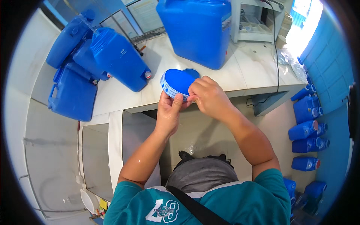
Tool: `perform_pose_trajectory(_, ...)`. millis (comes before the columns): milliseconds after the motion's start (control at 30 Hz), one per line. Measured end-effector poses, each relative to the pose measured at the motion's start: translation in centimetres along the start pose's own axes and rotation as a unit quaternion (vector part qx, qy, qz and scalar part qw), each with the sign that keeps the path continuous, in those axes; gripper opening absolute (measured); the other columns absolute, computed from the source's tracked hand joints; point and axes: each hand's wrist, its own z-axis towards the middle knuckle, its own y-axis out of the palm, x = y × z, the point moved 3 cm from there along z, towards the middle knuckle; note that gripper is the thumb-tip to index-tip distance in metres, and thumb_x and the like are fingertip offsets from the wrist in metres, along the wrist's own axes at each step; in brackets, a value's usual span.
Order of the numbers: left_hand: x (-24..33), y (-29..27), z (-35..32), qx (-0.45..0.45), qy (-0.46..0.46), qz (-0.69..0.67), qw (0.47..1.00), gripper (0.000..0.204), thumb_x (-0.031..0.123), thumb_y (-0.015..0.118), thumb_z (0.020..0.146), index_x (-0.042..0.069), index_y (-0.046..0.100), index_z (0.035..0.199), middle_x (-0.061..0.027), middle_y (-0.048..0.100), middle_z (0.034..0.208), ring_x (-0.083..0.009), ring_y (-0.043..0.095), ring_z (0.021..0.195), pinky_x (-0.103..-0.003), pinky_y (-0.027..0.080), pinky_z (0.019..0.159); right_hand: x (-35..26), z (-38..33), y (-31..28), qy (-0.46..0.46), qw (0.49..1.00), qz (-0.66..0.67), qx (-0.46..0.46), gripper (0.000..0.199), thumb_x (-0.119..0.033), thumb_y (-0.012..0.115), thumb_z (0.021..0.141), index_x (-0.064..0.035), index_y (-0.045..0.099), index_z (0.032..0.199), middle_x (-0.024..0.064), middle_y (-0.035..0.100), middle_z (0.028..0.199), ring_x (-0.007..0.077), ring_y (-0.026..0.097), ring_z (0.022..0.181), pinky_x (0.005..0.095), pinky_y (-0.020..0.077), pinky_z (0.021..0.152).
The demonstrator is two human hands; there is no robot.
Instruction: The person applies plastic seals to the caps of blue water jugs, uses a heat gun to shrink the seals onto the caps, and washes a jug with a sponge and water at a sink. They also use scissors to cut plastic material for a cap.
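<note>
Above the counter's front edge, my left hand (170,111) holds a round, flat blue piece with a white-and-blue printed band (179,81) around its side. Its thumb presses on the band, and the fingers support it from below. My right hand (210,95) is closed at the right side of the piece, thumb and forefinger pinched together at the band. Whether a loose end of the band is between them cannot be made out. Just behind lies a second round blue thing with a darker rim (193,72), partly covered by the first.
A large blue jug (198,33) stands behind on the white tiled counter (245,71). Several blue jugs with taps (120,60) lean at the left. A shelf unit (257,22), a black cable (277,56) and clear plastic (294,65) are at right. More jugs (305,129) line the floor.
</note>
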Motion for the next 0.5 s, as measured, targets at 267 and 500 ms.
perform_pose_trajectory(267, 2.3, -8.7, -3.7, 0.255, 0.092, -0.127, 0.954, 0.025, 0.022, 0.058, 0.105, 0.007, 0.047, 0.121, -0.007, 0.067, 0.106, -0.0127, 0.068, 0.09, -0.025, 0.058, 0.079, -5.6, 5.8, 12.1, -0.11, 0.993, -0.027, -0.019, 0.013, -0.011, 0.068, 0.081, -0.0101, 0.057, 0.086, 0.0061, 0.059, 0.085, 0.0268, 0.057, 0.082, 0.0404, 0.042, 0.073)
perform_pose_trajectory(500, 6.4, -23.1, -9.7, 0.4, 0.246, -0.081, 0.879, 0.029, 0.026, 0.06, 0.103, 0.01, 0.048, 0.125, -0.0049, 0.065, 0.11, -0.0122, 0.065, 0.092, -0.027, 0.058, 0.081, -15.2, 11.7, 27.0, -0.188, 0.975, 0.116, -0.04, 0.012, -0.008, 0.066, 0.083, -0.0083, 0.055, 0.088, 0.0075, 0.059, 0.086, 0.0293, 0.059, 0.08, 0.0426, 0.0431, 0.07)
